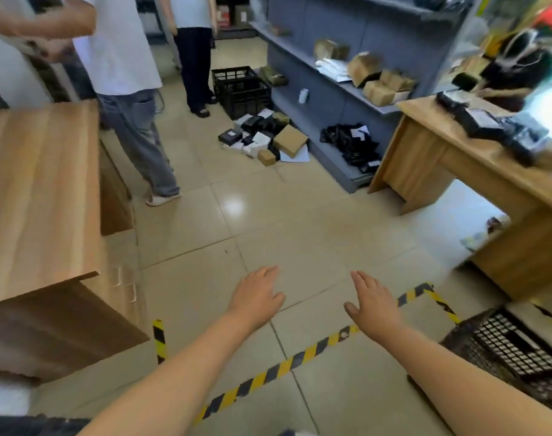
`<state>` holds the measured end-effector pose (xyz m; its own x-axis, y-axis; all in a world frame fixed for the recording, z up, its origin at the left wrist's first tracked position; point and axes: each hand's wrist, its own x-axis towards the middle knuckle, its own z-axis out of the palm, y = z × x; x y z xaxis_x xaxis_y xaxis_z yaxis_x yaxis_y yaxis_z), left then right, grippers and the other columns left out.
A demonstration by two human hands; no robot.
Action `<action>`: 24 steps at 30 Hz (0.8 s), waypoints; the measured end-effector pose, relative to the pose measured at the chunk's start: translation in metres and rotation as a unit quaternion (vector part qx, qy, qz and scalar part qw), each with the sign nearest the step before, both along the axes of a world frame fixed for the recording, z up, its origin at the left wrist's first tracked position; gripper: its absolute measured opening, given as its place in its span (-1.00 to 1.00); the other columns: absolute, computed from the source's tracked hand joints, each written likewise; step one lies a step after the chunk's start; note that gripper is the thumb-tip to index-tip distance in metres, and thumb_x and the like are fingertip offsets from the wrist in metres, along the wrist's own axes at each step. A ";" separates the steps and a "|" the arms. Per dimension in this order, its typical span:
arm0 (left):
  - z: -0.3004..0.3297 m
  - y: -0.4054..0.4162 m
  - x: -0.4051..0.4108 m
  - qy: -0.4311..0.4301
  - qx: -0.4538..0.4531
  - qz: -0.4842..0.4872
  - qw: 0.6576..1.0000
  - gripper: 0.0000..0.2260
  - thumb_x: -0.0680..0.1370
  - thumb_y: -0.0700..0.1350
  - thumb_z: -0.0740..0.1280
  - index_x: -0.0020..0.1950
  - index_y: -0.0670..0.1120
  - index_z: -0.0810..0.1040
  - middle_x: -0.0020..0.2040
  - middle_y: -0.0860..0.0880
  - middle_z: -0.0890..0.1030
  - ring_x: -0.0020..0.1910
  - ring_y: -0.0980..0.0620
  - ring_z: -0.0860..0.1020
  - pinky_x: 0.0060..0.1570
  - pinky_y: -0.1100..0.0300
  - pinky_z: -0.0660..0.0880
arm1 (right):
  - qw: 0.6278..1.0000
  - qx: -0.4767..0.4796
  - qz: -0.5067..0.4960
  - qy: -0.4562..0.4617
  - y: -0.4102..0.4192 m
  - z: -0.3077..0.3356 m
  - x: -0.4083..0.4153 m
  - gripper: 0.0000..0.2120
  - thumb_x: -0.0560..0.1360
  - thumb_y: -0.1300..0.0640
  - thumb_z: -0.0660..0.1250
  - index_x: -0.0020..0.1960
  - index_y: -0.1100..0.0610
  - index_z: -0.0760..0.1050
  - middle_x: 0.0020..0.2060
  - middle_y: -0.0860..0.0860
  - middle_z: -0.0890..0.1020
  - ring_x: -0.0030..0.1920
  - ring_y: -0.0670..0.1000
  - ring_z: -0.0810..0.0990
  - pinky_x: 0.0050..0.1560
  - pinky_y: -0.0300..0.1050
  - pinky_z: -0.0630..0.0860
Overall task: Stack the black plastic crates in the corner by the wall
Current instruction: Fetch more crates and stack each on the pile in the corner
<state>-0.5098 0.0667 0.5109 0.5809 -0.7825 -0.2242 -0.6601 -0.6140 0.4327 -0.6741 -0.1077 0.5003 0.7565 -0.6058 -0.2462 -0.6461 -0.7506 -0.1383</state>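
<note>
Two black plastic crates stand together on the tiled floor far ahead, beside the grey shelving. Another black mesh crate sits on the floor at the lower right, just right of my right forearm. My left hand and my right hand are stretched out side by side over the bare floor, palms down, fingers apart, holding nothing. Both hands are far from the distant crates.
Two people stand at the upper left near the far crates. A pile of small boxes and parcels lies on the floor ahead. Wooden tables flank me left and right. Yellow-black tape crosses the floor.
</note>
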 end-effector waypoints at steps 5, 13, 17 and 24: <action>-0.007 -0.091 -0.035 0.015 0.002 -0.076 0.997 -0.51 0.57 0.02 0.17 0.49 -0.04 0.23 0.47 -0.02 0.31 0.42 -0.03 0.29 0.37 0.14 0.23 | 0.992 0.027 -0.124 -0.006 -0.071 -0.002 -0.076 -0.36 0.57 -0.03 0.16 0.54 0.12 -0.01 0.52 0.04 0.12 0.49 0.09 0.14 0.43 -0.01 0.16; -0.012 -0.202 -0.051 0.015 0.005 -0.186 0.982 -0.56 0.58 0.00 0.17 0.45 -0.05 0.31 0.45 -0.01 0.33 0.42 0.01 0.29 0.35 0.14 0.24 | 0.955 0.042 -0.293 -0.006 -0.141 -0.011 -0.149 -0.39 0.52 0.02 0.24 0.49 0.15 0.12 0.45 0.07 0.27 0.41 0.11 0.27 0.35 0.01 0.28; -0.022 -0.258 -0.042 0.024 0.019 -0.240 0.970 -0.57 0.58 0.02 0.17 0.44 -0.05 0.34 0.46 -0.01 0.32 0.43 0.02 0.28 0.34 0.15 0.25 | 0.924 0.058 -0.379 0.007 -0.165 -0.024 -0.166 -0.38 0.53 0.01 0.23 0.50 0.14 0.10 0.47 0.07 0.23 0.45 0.10 0.22 0.39 0.04 0.26; -0.029 -0.362 -0.001 0.033 0.043 -0.314 0.948 -0.57 0.58 0.07 0.17 0.43 -0.04 0.35 0.43 0.01 0.35 0.39 0.02 0.33 0.28 0.14 0.31 | 0.851 0.094 -0.516 -0.008 -0.222 -0.032 -0.165 -0.38 0.54 0.02 0.23 0.51 0.15 0.09 0.48 0.08 0.23 0.45 0.11 0.23 0.39 0.05 0.26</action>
<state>-0.5111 -0.2950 0.4821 -0.0113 -0.9466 -0.3222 -0.8805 -0.1433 0.4519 -0.8393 -0.3295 0.4687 -0.1515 -0.9011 -0.4062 -0.9448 0.2528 -0.2083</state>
